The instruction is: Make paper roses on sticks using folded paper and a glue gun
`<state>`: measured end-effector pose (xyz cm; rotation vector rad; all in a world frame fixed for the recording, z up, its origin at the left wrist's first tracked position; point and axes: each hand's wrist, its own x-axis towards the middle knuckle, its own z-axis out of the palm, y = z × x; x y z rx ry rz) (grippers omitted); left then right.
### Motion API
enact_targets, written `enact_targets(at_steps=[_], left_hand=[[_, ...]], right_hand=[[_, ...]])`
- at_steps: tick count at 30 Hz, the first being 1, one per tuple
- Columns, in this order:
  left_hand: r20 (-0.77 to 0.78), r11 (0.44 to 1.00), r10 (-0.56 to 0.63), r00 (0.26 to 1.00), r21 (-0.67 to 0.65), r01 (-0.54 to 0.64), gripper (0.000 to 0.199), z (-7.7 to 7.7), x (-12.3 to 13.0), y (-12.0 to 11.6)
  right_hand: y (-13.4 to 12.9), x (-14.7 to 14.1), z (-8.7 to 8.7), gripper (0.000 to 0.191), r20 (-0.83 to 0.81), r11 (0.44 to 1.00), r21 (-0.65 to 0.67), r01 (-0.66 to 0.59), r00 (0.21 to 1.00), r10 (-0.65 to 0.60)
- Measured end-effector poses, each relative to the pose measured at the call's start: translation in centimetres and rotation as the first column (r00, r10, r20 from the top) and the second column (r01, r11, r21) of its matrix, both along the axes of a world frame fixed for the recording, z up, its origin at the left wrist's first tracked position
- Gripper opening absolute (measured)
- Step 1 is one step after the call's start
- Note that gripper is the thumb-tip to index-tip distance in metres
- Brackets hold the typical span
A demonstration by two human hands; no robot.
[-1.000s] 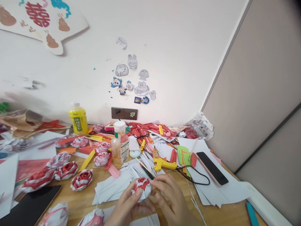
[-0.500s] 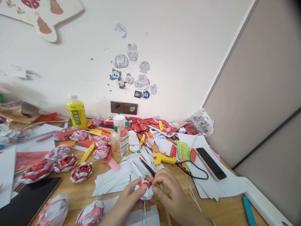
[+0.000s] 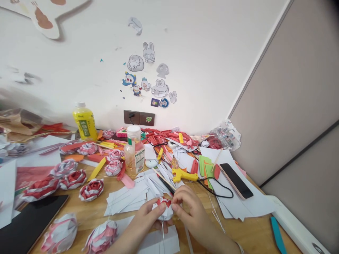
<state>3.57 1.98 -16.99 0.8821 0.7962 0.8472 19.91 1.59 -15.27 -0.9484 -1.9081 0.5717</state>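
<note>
Between my two hands is a red and white paper flower [image 3: 166, 213] with a thin wire stem pointing down toward me. My left hand [image 3: 150, 216] is closed around its left side, thumb on the front petals and fingers underneath. At the right edge, my right hand [image 3: 186, 206] pinches a white petal between thumb and bent fingers. White paper strips [image 3: 127, 198] lie just beyond the flower, and a white sheet [image 3: 160, 243] is beneath my hands. Behind my right hand rests a yellow glue gun [image 3: 182, 174] with a black cord.
Finished paper flowers [image 3: 91, 189] sit to the left near a black tablet [image 3: 34, 222]. A clear bottle [image 3: 134, 151] and a yellow drink bottle [image 3: 85, 121] stand behind. On the right are a phone [image 3: 236, 180], green paper pieces [image 3: 205, 167] and a teal cutter [image 3: 277, 234].
The camera view has tilted down slightly, so the wall and table items sit a little higher. Both hands stay on the flower, with only slight finger movement at the petals.
</note>
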Motion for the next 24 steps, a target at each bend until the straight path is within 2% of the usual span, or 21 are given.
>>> enact_targets(at_steps=[5, 10, 15, 18, 24], left_hand=[[0.005, 1.0, 0.0, 1.0, -0.019, 0.0, 0.049, -0.3, 0.02, 0.24], [0.024, 0.999, 0.022, 0.999, -0.044, -0.021, 0.049, -0.4, 0.03, 0.52], [0.064, 0.995, 0.088, 0.994, -0.048, -0.085, 0.045, 0.09, 0.03, 0.39], [0.065, 0.994, 0.089, 0.994, -0.064, -0.084, 0.045, -0.12, 0.06, 0.47], [0.08, 0.993, 0.107, 0.991, -0.063, -0.102, 0.042, -0.52, 0.08, 0.33]], right_hand=[[-0.08, -0.1, 0.01, 0.017, -0.01, 1.0, -0.029, 0.004, 1.0, -0.005], [-0.43, -0.04, 0.19, 0.011, 0.044, 0.991, 0.135, 0.006, 0.999, -0.012], [-0.52, 0.14, -0.1, 0.015, 0.132, 0.944, 0.331, 0.008, 0.99, -0.055], [-0.51, 0.13, -0.37, 0.013, 0.143, 0.928, 0.372, 0.032, 0.985, -0.091], [-0.62, -0.13, -0.58, 0.021, 0.165, 0.928, 0.368, 0.052, 0.979, -0.12]])
